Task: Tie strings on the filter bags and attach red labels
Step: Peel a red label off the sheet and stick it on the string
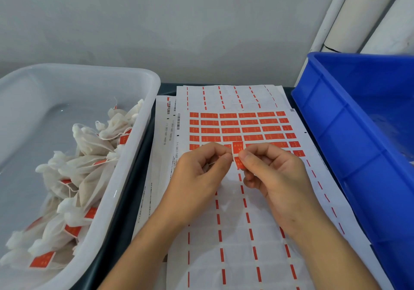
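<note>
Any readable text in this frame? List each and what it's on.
"1-1 0802-1600 14458-56": printed sideways on the left margin of the label sheet, beside barcodes; the digits are small, so uncertain.
Yellow marks on the red labels: too small to read.
Fine print along the sheet's left edge: blurred.

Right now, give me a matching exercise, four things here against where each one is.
Things:
1. blue crate
2. filter bags
3. peeled red label
4. label sheet

Places:
A. in the translucent bin on the left
B. flat under both hands
C. pinched by the right hand, with the left hand alongside
D. far right

Pairs: 1-D, 2-A, 3-C, 4-B
</note>
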A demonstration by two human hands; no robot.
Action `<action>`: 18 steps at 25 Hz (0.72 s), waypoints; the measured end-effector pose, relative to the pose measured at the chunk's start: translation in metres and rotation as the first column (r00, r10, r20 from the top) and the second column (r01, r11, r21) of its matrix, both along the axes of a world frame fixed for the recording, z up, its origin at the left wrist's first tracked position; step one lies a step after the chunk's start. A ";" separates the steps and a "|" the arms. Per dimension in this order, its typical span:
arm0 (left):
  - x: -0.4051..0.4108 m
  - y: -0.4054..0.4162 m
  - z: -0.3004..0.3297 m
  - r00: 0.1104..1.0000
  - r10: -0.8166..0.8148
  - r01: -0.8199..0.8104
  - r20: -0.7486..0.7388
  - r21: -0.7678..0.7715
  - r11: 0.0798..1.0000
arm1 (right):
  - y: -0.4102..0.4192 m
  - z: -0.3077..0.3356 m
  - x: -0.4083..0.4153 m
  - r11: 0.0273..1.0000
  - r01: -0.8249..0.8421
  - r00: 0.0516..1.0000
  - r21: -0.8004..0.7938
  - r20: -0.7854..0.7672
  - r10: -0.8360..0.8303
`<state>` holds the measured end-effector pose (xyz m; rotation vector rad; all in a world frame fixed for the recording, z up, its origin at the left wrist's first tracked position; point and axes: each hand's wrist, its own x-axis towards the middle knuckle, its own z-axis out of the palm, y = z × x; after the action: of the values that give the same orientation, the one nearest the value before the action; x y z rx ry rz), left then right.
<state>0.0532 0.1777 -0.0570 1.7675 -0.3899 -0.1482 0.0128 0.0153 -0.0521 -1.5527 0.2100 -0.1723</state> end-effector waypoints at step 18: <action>0.002 0.004 -0.001 0.997 0.034 -0.042 -0.070 -0.110 0.993 | -0.014 0.001 -0.002 0.994 0.051 0.994 -0.099 0.097 -0.042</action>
<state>0.0551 0.1817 -0.0583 1.6546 -0.3093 -0.1566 0.0112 0.0010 -0.0509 -1.6372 0.1649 -0.2965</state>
